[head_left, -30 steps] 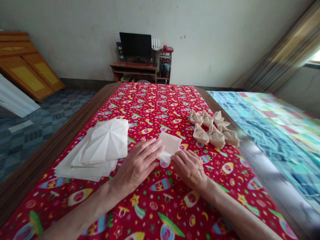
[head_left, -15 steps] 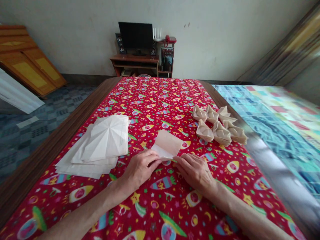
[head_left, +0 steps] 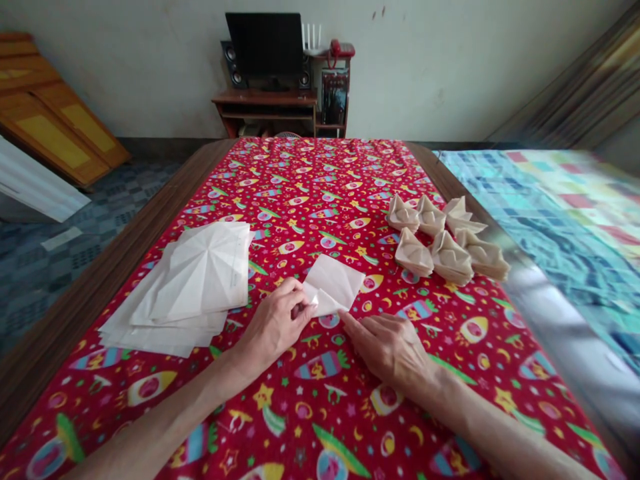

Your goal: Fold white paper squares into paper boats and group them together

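In the head view, the forearms are cut off by the bottom edge, and the curtain (head_left: pixel 565 100) at the upper right is cropped and blurred. The left hand's (head_left: pixel 277 320) fingertips cover the left corner of a small partly folded paper (head_left: pixel 337 280) at the centre of the frame, on the red tablecloth (head_left: pixel 320 193). That hand reaches in from the lower left, thumb and fingers pinched on the paper. The right hand (head_left: pixel 393 343) comes from the lower right, palm down, index finger extended to the paper's near corner, other fingers curled; its thumb is hidden, so I cannot tell whether it grips. Creased sheets (head_left: pixel 195 280) lie stacked left of centre; folded paper pieces (head_left: pixel 433 243) cluster right of centre. At the upper centre, the desk's (head_left: pixel 265 97) right-hand compartment holds a dark case (head_left: pixel 334 97), its details unclear.
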`<state>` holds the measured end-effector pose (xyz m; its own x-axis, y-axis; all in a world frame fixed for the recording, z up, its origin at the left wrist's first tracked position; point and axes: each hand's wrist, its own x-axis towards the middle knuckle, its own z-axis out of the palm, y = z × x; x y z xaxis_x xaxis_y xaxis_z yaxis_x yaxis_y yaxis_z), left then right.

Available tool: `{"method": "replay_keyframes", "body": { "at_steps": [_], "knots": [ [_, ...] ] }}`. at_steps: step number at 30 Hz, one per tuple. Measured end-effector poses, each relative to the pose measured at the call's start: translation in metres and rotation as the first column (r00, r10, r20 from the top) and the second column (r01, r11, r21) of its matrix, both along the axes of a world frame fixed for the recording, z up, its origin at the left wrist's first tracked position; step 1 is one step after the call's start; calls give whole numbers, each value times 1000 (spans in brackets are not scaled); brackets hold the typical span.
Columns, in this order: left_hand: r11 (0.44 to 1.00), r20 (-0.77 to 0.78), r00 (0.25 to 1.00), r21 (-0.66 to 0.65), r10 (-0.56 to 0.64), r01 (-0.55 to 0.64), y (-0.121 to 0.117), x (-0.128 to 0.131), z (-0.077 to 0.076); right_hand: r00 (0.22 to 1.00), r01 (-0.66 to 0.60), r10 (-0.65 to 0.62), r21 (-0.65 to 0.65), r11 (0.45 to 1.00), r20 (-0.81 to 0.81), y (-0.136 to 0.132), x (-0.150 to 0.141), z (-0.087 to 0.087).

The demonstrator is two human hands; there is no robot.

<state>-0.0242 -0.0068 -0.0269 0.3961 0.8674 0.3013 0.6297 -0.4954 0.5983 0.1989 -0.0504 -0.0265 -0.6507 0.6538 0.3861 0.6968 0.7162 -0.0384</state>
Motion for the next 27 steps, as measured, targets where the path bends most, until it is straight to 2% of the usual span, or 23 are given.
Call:
{"method": "replay_keyframes", "body": {
  "at_steps": [14, 22, 27],
  "knots": [
    [1000, 25, 1000, -6, -16, 16, 0, 0, 3, 1000, -4, 4, -32, 999, 19, -2, 2, -5],
    [1000, 7, 1000, -26, -1, 1, -1, 1, 2, 997, 55, -50, -61, 997, 66, -4, 2, -11],
    [1000, -14, 1000, -22, -4, 4, -1, 2, 4, 996, 67, -62, -69, 995, 68, -5, 1, -7]
  ]
}}
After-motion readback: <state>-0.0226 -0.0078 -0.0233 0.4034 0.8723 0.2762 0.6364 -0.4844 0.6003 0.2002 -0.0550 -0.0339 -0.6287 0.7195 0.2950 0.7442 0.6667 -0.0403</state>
